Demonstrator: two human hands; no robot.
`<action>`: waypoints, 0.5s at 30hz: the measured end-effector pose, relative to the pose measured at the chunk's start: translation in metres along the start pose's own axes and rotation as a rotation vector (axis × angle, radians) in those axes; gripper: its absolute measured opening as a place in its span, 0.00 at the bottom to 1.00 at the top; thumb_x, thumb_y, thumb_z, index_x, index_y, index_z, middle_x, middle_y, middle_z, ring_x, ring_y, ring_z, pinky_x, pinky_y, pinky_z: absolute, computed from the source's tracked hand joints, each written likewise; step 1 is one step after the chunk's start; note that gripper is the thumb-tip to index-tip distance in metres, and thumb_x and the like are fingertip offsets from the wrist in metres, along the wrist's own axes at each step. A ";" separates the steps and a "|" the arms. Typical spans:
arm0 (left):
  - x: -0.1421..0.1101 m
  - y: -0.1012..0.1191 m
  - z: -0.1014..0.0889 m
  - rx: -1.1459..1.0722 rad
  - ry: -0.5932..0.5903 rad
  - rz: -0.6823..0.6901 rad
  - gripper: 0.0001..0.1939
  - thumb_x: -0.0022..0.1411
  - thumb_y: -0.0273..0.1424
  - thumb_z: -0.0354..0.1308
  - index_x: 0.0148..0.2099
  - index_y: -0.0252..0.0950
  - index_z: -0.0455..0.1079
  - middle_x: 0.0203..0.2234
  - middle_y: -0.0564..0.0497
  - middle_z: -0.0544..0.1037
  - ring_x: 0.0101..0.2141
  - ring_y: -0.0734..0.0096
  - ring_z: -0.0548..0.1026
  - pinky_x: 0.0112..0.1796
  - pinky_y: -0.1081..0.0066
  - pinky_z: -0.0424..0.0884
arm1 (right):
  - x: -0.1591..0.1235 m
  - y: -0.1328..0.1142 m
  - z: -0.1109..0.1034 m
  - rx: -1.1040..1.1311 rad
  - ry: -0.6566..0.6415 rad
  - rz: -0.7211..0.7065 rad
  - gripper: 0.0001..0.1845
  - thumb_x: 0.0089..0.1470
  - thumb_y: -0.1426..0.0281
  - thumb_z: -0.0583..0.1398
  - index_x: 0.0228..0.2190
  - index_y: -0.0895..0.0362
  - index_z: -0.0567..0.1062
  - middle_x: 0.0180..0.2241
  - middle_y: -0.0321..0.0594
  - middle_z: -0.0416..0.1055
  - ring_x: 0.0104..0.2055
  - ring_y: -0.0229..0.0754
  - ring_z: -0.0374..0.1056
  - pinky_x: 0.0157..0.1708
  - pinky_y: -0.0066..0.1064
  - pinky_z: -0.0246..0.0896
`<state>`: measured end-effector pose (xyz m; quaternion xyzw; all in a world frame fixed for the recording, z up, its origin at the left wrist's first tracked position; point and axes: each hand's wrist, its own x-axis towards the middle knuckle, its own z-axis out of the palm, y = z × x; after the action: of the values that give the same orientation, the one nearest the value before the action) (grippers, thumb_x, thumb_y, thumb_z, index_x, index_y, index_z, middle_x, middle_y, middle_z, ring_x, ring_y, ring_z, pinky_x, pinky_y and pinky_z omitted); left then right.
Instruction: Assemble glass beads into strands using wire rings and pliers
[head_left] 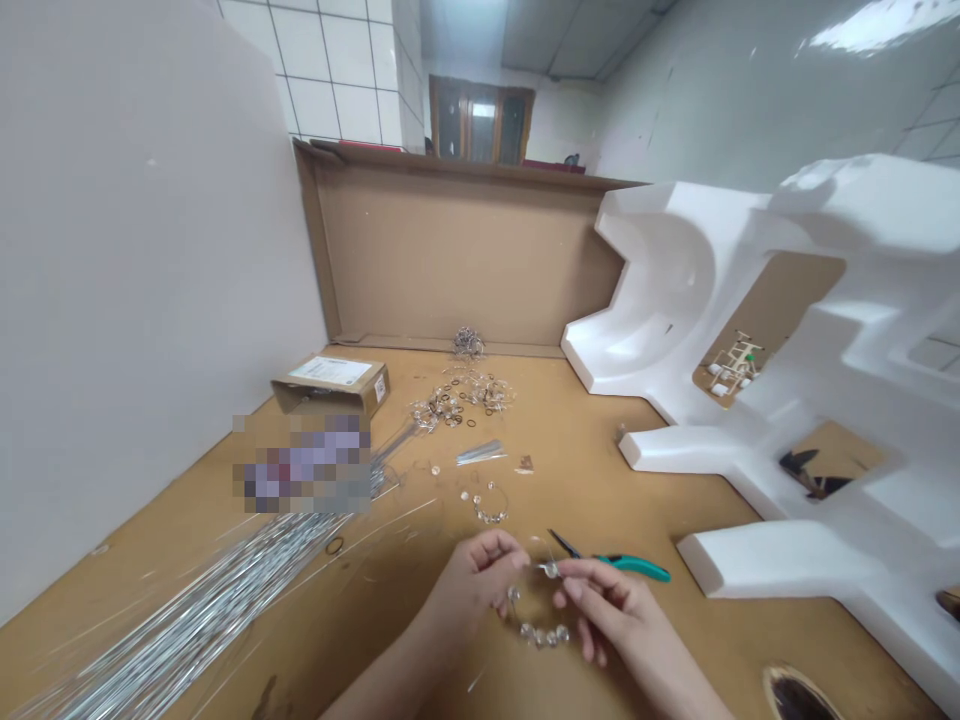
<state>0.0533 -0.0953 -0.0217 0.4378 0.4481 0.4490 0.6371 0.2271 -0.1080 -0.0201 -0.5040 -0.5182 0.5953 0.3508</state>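
Observation:
A beaded wire ring (538, 636) with several clear round beads hangs between my two hands, low in the middle of the view. My left hand (486, 565) is closed, its thumb and fingertips pinching the ring's wire on the left side. On the other side, my right hand (611, 600) pinches the wire by a clear bead (552, 570) at the top. The exact grip of the fingertips is too small to make out. Just behind my right hand lie pliers (636, 567) with teal handles and dark jaws. Another beaded ring (491, 516) rests on the table beyond.
Long silver wires (217, 600) spread over the table (360, 650) at left. Small wire pieces and dark rings (439, 408) lie farther back, near an open cardboard box (330, 385). White foam packaging (720, 570) stands along the right, a cardboard wall (465, 250) at the back.

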 end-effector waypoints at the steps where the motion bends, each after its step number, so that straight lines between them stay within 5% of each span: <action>1: 0.000 0.001 -0.001 -0.056 0.021 0.012 0.12 0.49 0.38 0.57 0.26 0.33 0.65 0.10 0.61 0.59 0.14 0.83 0.56 0.18 0.79 0.57 | -0.001 0.001 0.000 0.014 0.001 0.003 0.21 0.43 0.55 0.58 0.36 0.58 0.72 0.28 0.39 0.70 0.15 0.28 0.58 0.14 0.22 0.47; 6: 0.002 0.002 -0.006 -0.239 0.059 0.058 0.10 0.51 0.36 0.56 0.28 0.34 0.64 0.10 0.62 0.55 0.14 0.82 0.55 0.20 0.78 0.59 | -0.002 0.012 0.001 0.005 -0.046 0.045 0.22 0.38 0.56 0.62 0.32 0.60 0.74 0.26 0.39 0.71 0.15 0.28 0.58 0.14 0.20 0.46; 15: 0.002 0.000 -0.004 0.002 0.022 0.074 0.12 0.50 0.38 0.56 0.26 0.34 0.63 0.09 0.62 0.59 0.13 0.81 0.56 0.20 0.78 0.59 | 0.002 0.008 0.000 0.101 0.007 0.006 0.21 0.41 0.55 0.60 0.31 0.59 0.72 0.25 0.37 0.71 0.12 0.26 0.56 0.12 0.21 0.45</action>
<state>0.0503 -0.0923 -0.0229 0.4498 0.4389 0.4767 0.6146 0.2275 -0.1076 -0.0285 -0.4893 -0.4846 0.6200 0.3760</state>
